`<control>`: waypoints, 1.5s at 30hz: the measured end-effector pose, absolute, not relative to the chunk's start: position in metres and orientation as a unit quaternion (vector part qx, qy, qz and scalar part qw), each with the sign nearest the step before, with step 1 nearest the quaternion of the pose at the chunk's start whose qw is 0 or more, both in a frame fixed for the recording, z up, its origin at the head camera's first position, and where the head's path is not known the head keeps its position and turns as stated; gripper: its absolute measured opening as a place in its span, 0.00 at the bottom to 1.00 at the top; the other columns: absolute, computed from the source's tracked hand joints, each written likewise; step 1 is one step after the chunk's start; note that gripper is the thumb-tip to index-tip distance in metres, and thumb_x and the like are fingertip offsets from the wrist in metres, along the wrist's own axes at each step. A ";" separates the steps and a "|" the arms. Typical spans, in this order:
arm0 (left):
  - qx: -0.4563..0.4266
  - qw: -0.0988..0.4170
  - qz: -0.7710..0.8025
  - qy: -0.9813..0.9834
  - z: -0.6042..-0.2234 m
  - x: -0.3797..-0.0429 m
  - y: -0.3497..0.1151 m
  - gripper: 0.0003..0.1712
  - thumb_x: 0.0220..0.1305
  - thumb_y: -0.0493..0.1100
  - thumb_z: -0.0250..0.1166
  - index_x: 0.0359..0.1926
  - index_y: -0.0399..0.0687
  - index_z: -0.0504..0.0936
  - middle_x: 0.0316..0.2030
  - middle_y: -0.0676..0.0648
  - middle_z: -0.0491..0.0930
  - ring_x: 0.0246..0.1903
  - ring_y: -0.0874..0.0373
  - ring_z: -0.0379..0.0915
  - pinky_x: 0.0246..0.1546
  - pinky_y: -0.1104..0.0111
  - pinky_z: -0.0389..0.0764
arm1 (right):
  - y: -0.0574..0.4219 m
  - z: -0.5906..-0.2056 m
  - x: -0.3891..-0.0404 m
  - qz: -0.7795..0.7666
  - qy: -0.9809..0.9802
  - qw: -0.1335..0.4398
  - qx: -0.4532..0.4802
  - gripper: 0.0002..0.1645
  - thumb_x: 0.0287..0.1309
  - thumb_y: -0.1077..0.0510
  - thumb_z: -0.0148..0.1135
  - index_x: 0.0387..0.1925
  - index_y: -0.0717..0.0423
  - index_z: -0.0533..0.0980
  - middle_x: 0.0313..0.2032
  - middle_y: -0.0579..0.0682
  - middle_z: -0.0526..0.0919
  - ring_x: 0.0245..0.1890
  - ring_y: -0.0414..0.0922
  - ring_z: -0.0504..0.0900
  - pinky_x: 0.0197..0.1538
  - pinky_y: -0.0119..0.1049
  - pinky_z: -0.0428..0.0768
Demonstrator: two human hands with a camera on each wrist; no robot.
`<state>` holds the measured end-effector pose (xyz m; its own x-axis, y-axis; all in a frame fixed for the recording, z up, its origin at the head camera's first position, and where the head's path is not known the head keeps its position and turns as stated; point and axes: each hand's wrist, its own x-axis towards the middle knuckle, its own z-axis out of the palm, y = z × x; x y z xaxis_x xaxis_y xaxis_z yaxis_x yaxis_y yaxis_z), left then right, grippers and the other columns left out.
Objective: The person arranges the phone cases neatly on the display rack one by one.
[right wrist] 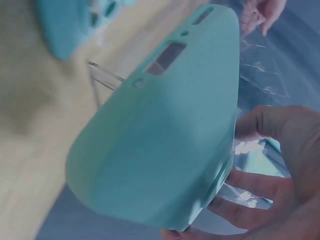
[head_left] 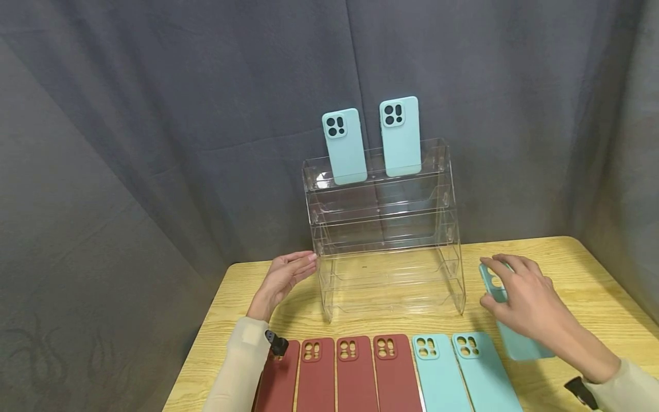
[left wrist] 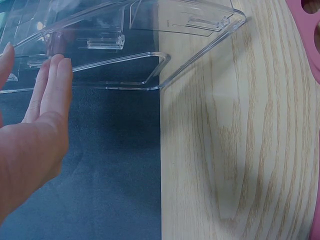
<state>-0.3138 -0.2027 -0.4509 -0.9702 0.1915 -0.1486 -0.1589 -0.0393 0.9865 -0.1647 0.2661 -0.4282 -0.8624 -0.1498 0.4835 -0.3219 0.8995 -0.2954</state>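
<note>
- mint-green phone case [head_left: 522,343] is in our right hand [head_left: 527,297]: thumb and fingers bent round its camera-hole end, gripping it.
- from those fingers the case runs back toward us; right wrist view shows the port-cutout end up close. we can't tell if that end touches the table [head_left: 571,269].
- our left hand [head_left: 285,278]: fingers straight, close together, nothing gripped. fingertips are at the left side of the clear rack [head_left: 378,216]; we can't tell how firm any contact is.
- rack stands upright between our hands: right by the left fingertips, well apart from the right ones.
- two upright mint cases [head_left: 347,149] sit on its top tier, camera holes up, higher than our fingers and between the two hands.
- four red cases [head_left: 356,377] lie flat in a row, nearer us than the left fingers.
- two flat mint cases [head_left: 443,377] carry that row on rightward, left of the right fingers and nearer us.
- grey curtain [head_left: 206,114] hangs behind the rack, beyond all our fingers.
</note>
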 end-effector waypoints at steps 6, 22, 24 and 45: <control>0.013 0.122 0.723 0.680 -0.450 -0.314 -0.202 0.27 0.74 0.39 0.68 0.68 0.31 0.75 0.64 0.34 0.81 0.57 0.54 0.86 0.75 0.49 0.73 | 0.255 -0.396 -0.178 0.197 -0.926 0.285 0.152 0.38 0.46 0.61 0.72 0.63 0.61 0.77 0.58 0.68 0.79 0.58 0.75 0.72 0.47 0.75 0.75; 0.010 0.121 0.723 0.680 -0.451 -0.313 -0.201 0.27 0.74 0.39 0.67 0.68 0.32 0.75 0.65 0.35 0.80 0.56 0.55 0.86 0.68 0.59 0.83 | 0.224 -0.323 -0.207 0.273 -0.879 0.367 0.138 0.37 0.50 0.62 0.69 0.66 0.60 0.77 0.64 0.69 0.76 0.66 0.73 0.68 0.62 0.75 0.70; 0.010 0.121 0.722 0.681 -0.451 -0.313 -0.201 0.27 0.74 0.39 0.67 0.69 0.32 0.75 0.65 0.35 0.80 0.57 0.55 0.86 0.68 0.60 0.83 | 0.218 -0.317 -0.211 0.279 -0.872 0.379 0.139 0.37 0.51 0.62 0.69 0.67 0.59 0.77 0.65 0.69 0.75 0.68 0.73 0.66 0.60 0.77 0.69; 0.007 0.120 0.730 0.673 -0.453 -0.314 -0.202 0.27 0.74 0.38 0.67 0.68 0.30 0.75 0.61 0.37 0.84 0.58 0.51 0.86 0.68 0.57 0.82 | 0.181 -0.253 -0.300 0.268 -0.835 0.449 0.168 0.36 0.57 0.59 0.64 0.69 0.58 0.75 0.68 0.67 0.72 0.74 0.69 0.61 0.51 0.69 0.74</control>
